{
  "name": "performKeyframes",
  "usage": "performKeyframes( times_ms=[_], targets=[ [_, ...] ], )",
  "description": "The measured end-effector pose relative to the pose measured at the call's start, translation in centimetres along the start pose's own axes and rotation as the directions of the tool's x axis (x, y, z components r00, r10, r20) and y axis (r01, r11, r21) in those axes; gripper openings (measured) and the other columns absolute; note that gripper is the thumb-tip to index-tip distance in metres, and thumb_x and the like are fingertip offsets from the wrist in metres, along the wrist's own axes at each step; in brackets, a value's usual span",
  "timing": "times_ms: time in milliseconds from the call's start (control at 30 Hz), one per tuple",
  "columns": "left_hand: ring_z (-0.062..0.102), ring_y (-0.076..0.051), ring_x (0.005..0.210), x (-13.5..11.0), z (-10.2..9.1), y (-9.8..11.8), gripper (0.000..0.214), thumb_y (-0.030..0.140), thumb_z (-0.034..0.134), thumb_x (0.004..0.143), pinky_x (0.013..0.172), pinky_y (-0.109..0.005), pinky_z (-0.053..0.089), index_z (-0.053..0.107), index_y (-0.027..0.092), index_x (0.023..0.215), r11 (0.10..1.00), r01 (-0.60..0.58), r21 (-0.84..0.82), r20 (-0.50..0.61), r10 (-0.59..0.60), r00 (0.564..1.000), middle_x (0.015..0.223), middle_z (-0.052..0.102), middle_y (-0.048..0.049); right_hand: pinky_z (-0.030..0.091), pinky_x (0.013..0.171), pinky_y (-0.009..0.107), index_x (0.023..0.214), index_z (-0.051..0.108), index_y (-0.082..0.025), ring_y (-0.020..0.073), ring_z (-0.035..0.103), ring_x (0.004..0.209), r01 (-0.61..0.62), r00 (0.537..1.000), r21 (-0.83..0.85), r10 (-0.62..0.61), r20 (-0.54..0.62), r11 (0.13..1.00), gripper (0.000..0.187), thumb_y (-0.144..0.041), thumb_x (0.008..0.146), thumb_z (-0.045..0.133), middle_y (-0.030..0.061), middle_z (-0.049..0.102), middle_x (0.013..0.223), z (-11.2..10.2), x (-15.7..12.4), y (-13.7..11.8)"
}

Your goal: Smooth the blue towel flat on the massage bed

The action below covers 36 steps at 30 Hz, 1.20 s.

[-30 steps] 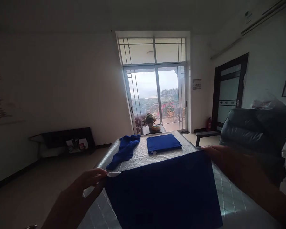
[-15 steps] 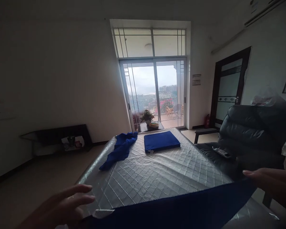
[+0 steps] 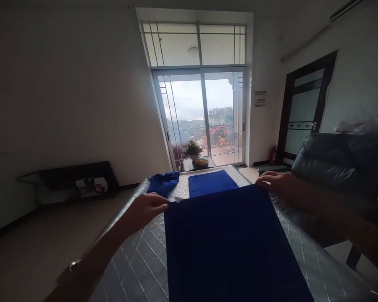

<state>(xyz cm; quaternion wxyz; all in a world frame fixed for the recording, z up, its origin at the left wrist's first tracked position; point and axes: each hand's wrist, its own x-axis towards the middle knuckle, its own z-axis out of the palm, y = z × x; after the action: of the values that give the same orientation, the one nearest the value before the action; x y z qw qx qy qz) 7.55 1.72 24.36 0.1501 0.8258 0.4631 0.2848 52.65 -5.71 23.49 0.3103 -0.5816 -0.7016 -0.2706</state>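
A dark blue cloth (image 3: 229,243) is spread over the near part of a table with a silver quilted cover (image 3: 135,268). My left hand (image 3: 146,209) pinches the cloth's far left corner, where a small white tag shows. My right hand (image 3: 279,183) grips the far right corner. Both arms are stretched forward over the table. Beyond the cloth lies a neatly folded blue cloth (image 3: 210,183), and to its left a crumpled blue cloth (image 3: 163,183).
A dark padded armchair (image 3: 340,167) stands close to the table's right side. Behind the table are a small stand with a potted plant (image 3: 192,149) and glass balcony doors (image 3: 204,117). A low dark bench (image 3: 72,180) lines the left wall. Bare floor lies to the left.
The cloth was low near the table's front edge with my hands apart from it; now both hands hold its far corners, extended forward, and it lies spread farther up the table.
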Motion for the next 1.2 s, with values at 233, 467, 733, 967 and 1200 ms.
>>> performKeyframes(
  times_ms=[233, 467, 733, 967, 1200],
  targets=[
    [0.069, -0.016, 0.062, 17.2, 1.2, -0.9, 0.029, 0.032, 0.057, 0.088, 0.065, -0.028, 0.051, 0.071, 0.013, 0.105, 0.953, -0.024, -0.301, -0.535, -0.148, 0.832, 0.068, 0.071, -0.0006, 0.050, 0.091, 0.038, 0.117, 0.071, -0.020, 0.0262, 0.065, 0.104, -0.049, 0.999, -0.008, 0.050, 0.018, 0.999, 0.038, -0.042, 0.101, 0.045, 0.0110, 0.069, 0.119, 6.1, 16.5, 2.2],
    [0.075, -0.020, 0.081, 21.3, 12.6, -8.9, 0.018, 0.034, 0.061, 0.087, 0.073, -0.030, 0.055, 0.065, 0.024, 0.101, 0.852, -0.179, -0.492, -0.619, -0.198, 0.760, 0.080, 0.077, -0.0005, 0.052, 0.089, 0.039, 0.114, 0.070, -0.018, 0.0264, 0.066, 0.102, -0.098, 0.992, 0.066, 0.103, -0.080, 0.993, 0.033, -0.036, 0.100, 0.046, 0.0114, 0.068, 0.121, 17.6, 16.0, 6.1],
    [0.070, -0.025, 0.098, 17.0, 27.3, -18.8, 0.017, 0.022, 0.053, 0.092, 0.091, -0.040, 0.053, 0.067, 0.024, 0.102, 0.999, 0.002, -0.053, -0.267, -0.016, 0.964, 0.101, 0.075, -0.0071, 0.055, 0.090, 0.039, 0.105, 0.070, -0.022, 0.0250, 0.070, 0.097, -0.212, 0.963, 0.171, 0.176, 0.206, 0.962, 0.026, -0.030, 0.098, 0.046, 0.0094, 0.073, 0.108, 35.1, -1.2, 9.7],
    [0.067, -0.021, 0.094, 16.2, 27.1, -18.9, 0.017, 0.015, 0.053, 0.088, 0.090, -0.037, 0.055, 0.065, 0.021, 0.099, 0.997, -0.064, 0.044, -0.297, 0.075, 0.952, 0.111, 0.061, -0.0089, 0.055, 0.091, 0.041, 0.110, 0.068, -0.022, 0.0270, 0.068, 0.103, -0.181, 0.968, 0.143, 0.150, 0.203, 0.973, 0.028, -0.033, 0.098, 0.045, 0.0091, 0.070, 0.117, 35.8, -2.4, 10.3],
    [0.065, -0.021, 0.090, 15.8, 27.4, -18.8, 0.013, 0.013, 0.053, 0.085, 0.085, -0.038, 0.057, 0.061, 0.022, 0.091, 0.978, -0.143, 0.152, -0.317, 0.185, 0.930, 0.109, 0.056, -0.0080, 0.056, 0.089, 0.039, 0.109, 0.068, -0.021, 0.0254, 0.069, 0.100, -0.168, 0.969, 0.131, 0.139, 0.206, 0.977, 0.026, -0.030, 0.097, 0.047, 0.0090, 0.070, 0.115, 35.9, -2.7, 10.3]
  ],
)
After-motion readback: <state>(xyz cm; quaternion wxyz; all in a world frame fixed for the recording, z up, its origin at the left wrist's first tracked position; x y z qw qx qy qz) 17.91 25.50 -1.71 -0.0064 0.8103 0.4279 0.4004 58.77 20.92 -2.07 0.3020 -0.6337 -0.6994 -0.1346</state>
